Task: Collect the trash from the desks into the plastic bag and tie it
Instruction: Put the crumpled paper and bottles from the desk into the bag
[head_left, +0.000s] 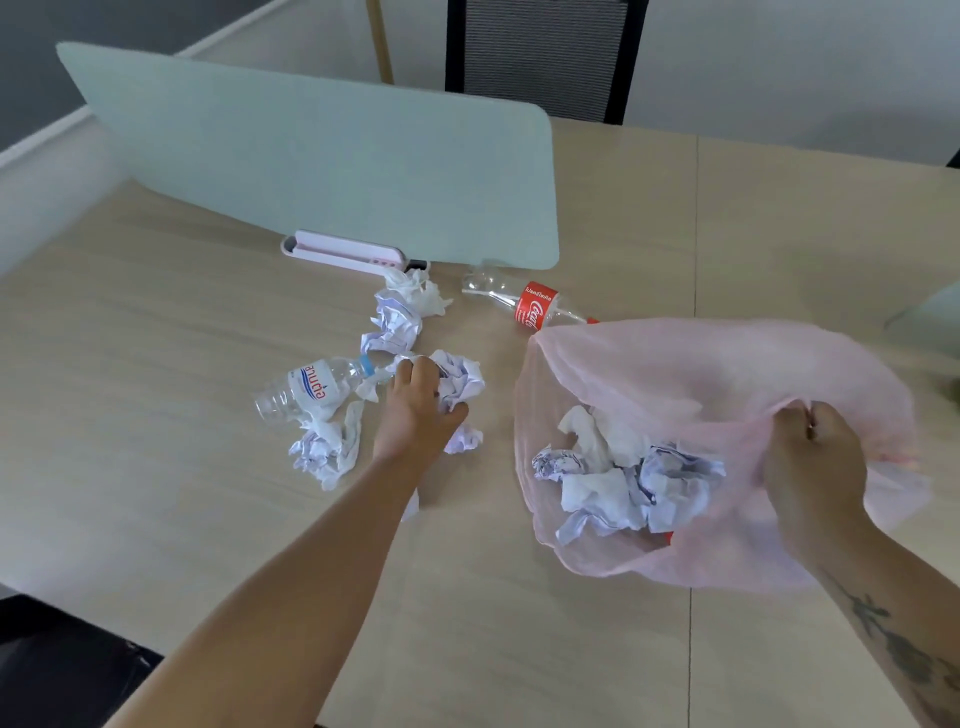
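Paper wad (462, 379): your left hand (415, 410) is gripping it, your right hand (815, 462) is pinching the bag (675, 358) rim; lift clear, holding the mouth wide.

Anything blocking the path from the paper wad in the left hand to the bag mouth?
Nothing visible. Left hand grips the paper wad; only bare desk lies between it and the plastic bag, held open by the right hand.

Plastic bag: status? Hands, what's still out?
Left hand grips a crumpled paper on the desk. Right hand holds the plastic bag open, paper wads inside. Water bottle, cola bottle, loose paper still out; nothing blocking.
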